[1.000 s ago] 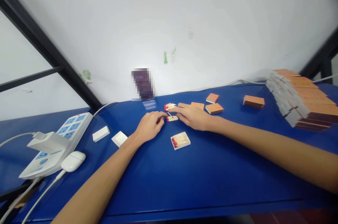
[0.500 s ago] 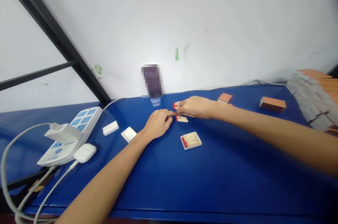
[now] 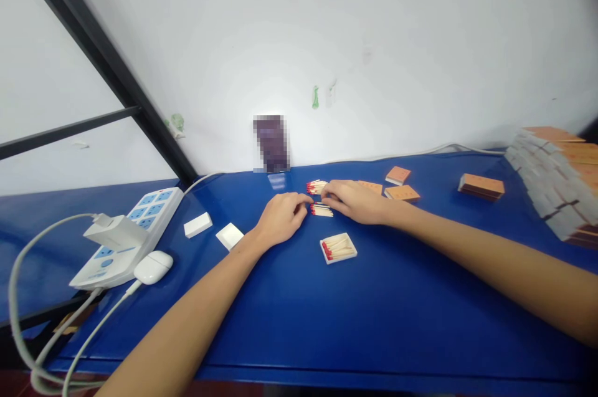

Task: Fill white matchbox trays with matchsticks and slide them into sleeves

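Observation:
My left hand [image 3: 282, 219] rests on the blue table with its index finger stretched toward the red heads of a small row of matches [image 3: 322, 210]. Its thumb stands apart from that finger, and nothing shows in its grasp. At the right ends of the matches is my right hand [image 3: 352, 200], fingers bent and tips close together; whether a match is between them is too small to tell. Just beyond lies a loose pile of red-tipped matches [image 3: 316, 187], partly behind the right fingers. Nearer me sits a white matchbox tray [image 3: 338, 248] filled with matches.
Orange matchboxes [image 3: 402, 193] lie behind the right forearm, beside a short stack [image 3: 481, 186] and a big pile of boxes [image 3: 544, 179]. Two white trays [image 3: 198, 225] lie left. A power strip [image 3: 156, 207] with cables and a white earbud case [image 3: 153, 267] occupies the left edge.
My right hand has drawn back to the right and slightly nearer me, uncovering more of both match groups and the orange boxes. My left hand has stayed almost in place.

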A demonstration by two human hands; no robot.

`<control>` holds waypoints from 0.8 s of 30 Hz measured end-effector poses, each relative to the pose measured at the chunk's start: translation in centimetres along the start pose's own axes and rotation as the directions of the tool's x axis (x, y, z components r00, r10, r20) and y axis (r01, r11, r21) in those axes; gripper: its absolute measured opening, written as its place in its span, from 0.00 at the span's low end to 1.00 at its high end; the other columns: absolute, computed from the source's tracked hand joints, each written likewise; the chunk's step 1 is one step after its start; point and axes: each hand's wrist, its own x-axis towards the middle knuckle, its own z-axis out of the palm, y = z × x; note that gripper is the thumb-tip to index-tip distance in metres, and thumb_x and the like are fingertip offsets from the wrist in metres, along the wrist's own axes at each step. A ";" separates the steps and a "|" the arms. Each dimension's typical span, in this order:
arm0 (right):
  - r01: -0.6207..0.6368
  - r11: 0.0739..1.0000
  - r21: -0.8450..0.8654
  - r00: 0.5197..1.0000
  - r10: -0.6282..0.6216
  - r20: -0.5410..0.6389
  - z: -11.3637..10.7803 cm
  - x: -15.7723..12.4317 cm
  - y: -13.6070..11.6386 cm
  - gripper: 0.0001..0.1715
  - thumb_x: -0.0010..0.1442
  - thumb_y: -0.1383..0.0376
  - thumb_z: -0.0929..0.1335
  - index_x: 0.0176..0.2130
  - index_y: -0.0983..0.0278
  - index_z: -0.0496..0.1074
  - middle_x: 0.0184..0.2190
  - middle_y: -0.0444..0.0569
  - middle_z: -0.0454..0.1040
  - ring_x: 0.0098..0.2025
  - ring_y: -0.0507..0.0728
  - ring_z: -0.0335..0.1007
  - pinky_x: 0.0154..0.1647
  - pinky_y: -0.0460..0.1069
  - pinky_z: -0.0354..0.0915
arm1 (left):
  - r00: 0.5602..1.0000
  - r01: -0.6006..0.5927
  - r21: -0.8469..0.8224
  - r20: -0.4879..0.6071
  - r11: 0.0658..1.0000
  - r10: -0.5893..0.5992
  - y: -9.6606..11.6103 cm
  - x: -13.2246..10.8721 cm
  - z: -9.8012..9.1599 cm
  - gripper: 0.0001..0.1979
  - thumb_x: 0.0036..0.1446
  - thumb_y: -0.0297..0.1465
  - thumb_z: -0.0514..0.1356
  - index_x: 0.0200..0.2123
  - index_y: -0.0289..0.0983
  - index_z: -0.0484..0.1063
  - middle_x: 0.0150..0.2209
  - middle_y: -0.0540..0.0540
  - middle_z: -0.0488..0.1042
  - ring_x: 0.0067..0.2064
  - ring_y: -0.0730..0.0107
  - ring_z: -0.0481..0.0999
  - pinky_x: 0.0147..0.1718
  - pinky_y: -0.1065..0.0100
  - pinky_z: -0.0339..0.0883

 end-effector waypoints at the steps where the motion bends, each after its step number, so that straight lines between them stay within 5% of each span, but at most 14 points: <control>1: 0.010 1.000 0.027 0.999 -0.009 -0.031 0.4 -0.1 0.1 0.13 0.69 0.63 0.60 0.38 0.64 0.71 0.37 0.50 0.75 0.35 0.55 0.68 0.35 0.48 0.57 | 1.000 0.009 -0.013 -0.009 1.000 -0.009 0.1 0.0 0.0 0.17 0.63 0.27 0.51 0.49 0.40 0.76 0.38 0.47 0.79 0.36 0.66 0.76 0.38 0.66 0.66; 7: -0.042 0.998 0.051 0.982 0.050 -0.183 1.7 -0.3 0.6 0.15 0.67 0.68 0.60 0.47 0.66 0.73 0.42 0.53 0.76 0.42 0.57 0.70 0.42 0.49 0.60 | 0.999 0.045 -0.077 0.012 0.996 -0.044 0.4 0.0 -0.4 0.17 0.66 0.35 0.52 0.53 0.40 0.72 0.31 0.50 0.75 0.31 0.69 0.72 0.32 0.68 0.62; 11: -0.090 0.995 -0.049 0.984 0.081 -0.156 1.6 -0.4 0.3 0.21 0.66 0.67 0.61 0.55 0.66 0.72 0.40 0.53 0.74 0.40 0.57 0.70 0.41 0.49 0.59 | 0.996 0.004 -0.041 0.086 0.999 0.000 0.5 0.0 -0.7 0.18 0.64 0.40 0.55 0.53 0.41 0.72 0.27 0.52 0.70 0.30 0.69 0.69 0.31 0.68 0.59; 24: -0.081 0.994 -0.071 0.991 0.073 -0.111 1.2 -0.6 0.0 0.21 0.67 0.64 0.60 0.54 0.64 0.73 0.41 0.52 0.73 0.39 0.56 0.69 0.38 0.49 0.58 | 0.992 0.017 0.028 0.121 0.999 -0.020 1.0 0.1 -0.6 0.18 0.65 0.42 0.55 0.52 0.42 0.73 0.29 0.51 0.69 0.33 0.68 0.68 0.35 0.67 0.60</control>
